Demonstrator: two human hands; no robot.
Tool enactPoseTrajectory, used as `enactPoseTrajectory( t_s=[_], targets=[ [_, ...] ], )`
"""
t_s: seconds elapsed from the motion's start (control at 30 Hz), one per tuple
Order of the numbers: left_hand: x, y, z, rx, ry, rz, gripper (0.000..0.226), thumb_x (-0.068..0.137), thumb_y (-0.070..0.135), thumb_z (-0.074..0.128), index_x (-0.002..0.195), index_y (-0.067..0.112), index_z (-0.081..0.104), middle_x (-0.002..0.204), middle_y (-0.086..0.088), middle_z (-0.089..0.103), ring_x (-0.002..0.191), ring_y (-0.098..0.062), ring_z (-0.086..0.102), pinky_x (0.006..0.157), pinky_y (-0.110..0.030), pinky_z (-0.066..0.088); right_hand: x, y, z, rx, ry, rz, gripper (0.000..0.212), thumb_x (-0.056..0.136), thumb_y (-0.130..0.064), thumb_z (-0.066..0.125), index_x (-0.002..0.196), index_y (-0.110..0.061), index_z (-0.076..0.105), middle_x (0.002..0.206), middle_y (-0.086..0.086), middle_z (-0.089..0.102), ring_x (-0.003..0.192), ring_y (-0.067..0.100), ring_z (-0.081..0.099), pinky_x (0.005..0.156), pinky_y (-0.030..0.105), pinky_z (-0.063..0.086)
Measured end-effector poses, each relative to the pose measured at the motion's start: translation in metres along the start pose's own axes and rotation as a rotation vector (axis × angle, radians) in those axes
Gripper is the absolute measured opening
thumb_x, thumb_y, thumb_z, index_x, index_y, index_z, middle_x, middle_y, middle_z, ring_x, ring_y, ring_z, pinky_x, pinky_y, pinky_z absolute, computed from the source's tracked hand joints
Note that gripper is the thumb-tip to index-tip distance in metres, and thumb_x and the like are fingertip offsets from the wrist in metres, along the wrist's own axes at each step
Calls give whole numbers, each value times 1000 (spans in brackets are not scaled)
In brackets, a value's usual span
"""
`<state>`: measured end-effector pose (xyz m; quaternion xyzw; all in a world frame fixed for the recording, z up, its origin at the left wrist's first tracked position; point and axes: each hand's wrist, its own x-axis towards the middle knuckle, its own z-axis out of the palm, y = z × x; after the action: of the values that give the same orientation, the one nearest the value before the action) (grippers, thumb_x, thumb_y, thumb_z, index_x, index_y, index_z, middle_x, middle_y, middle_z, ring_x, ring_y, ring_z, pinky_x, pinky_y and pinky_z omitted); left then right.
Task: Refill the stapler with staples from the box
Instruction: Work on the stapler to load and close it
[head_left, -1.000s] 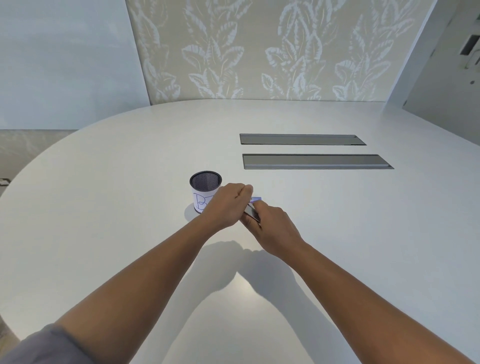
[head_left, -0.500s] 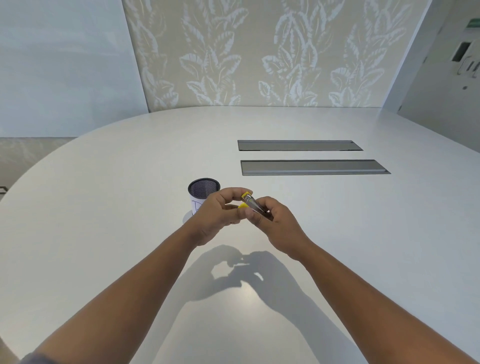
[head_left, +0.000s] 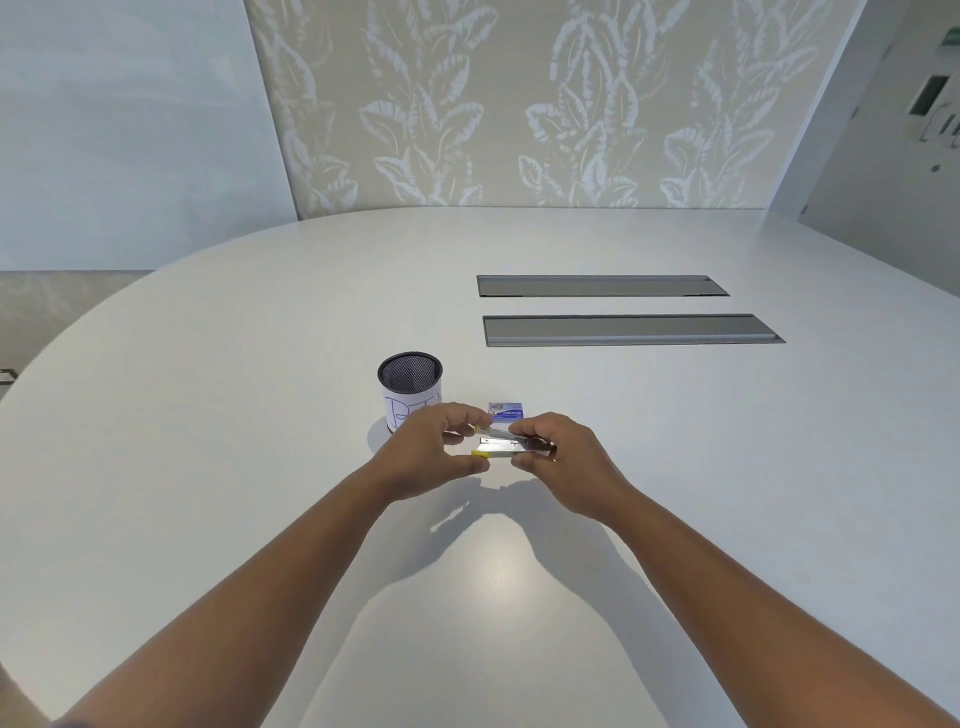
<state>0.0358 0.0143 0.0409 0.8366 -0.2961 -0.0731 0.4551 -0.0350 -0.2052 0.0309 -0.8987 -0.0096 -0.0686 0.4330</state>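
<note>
The left hand (head_left: 434, 449) pinches the yellow-tipped end of the stapler (head_left: 508, 444) between thumb and fingers; the right hand (head_left: 558, 457) grips the other end. The stapler, held just above the table (head_left: 208, 415), lies left to right, hinged open (yellow tips leftward). Just beyond it sits the blue staple box (head_left: 506, 410), its print unreadable. The mesh cup (head_left: 410, 387) bears handwritten letters, partly hidden.

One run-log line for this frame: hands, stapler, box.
left hand: on stapler's yellow end | right hand: on the other end | stapler: hinged open, off table | staple box: on table, behind hands
</note>
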Motion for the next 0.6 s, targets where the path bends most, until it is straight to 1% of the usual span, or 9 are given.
enactPoseTrajectory(
  t_s=[0.13,0.2,0.27,0.3,0.33,0.4,0.5,0.53,0.6],
  targets=[
    [2,-10,5,41,-9,-46,54,74,23,90,122,34,69,118,16,69,107,3,61,95,-13,49,-1,11,4,-58,-3,-22,35,94,-11,70,127,-21,68,111,-14,65,106,9,62,93,19,44],
    [2,-16,7,48,-12,-68,53,74,24,90,122,34,69,119,16,68,105,6,59,90,-6,46,-1,16,7,-95,0,-33,33,95,-11,67,126,-22,70,102,-24,63,102,6,59,90,13,41],
    [2,-22,9,47,-20,-95,52,74,24,90,121,34,70,118,15,68,108,2,59,88,-6,43,-1,19,9,-115,2,-34,31,95,-13,66,123,-25,72,93,-29,61,97,2,56,86,11,38],
    [2,-25,11,47,-23,-105,51,74,24,89,120,34,70,116,15,68,110,0,59,89,-7,43,-1,19,10,-119,1,-41,28,94,-13,66,117,-27,73,87,-25,64,94,2,56,84,14,41],
    [2,-28,13,48,-25,-114,50,74,24,89,119,35,71,112,16,68,110,-1,60,90,-8,43,-1,20,12,-117,1,-56,24,93,-14,65,112,-27,72,84,-16,67,92,6,56,83,18,44],
    [1,-32,16,55,-27,-135,48,73,25,89,116,37,71,107,19,66,107,0,61,85,-8,44,-2,22,14,-110,2,-77,23,91,-14,64,111,-26,63,99,-3,68,95,13,56,85,30,49],
    [0,-38,19,74,-38,-146,45,72,29,87,112,40,70,102,16,70,97,-1,63,78,-17,50,-1,27,16,-130,-19,-57,13,91,-15,62,104,-14,67,96,8,72,92,21,59,90,44,51],
    [0,-39,19,74,-39,-147,44,71,30,87,110,41,69,99,16,71,93,-2,64,75,-17,52,-1,30,18,-137,-25,-52,12,92,-15,62,102,-12,68,95,9,72,91,24,60,90,46,52],
    [-1,-39,20,68,-36,-156,44,70,30,87,107,42,68,94,19,70,83,4,63,66,-15,50,0,33,19,-127,-20,-47,13,92,-14,62,103,-13,69,93,7,73,89,21,61,88,45,53]
  ],
)
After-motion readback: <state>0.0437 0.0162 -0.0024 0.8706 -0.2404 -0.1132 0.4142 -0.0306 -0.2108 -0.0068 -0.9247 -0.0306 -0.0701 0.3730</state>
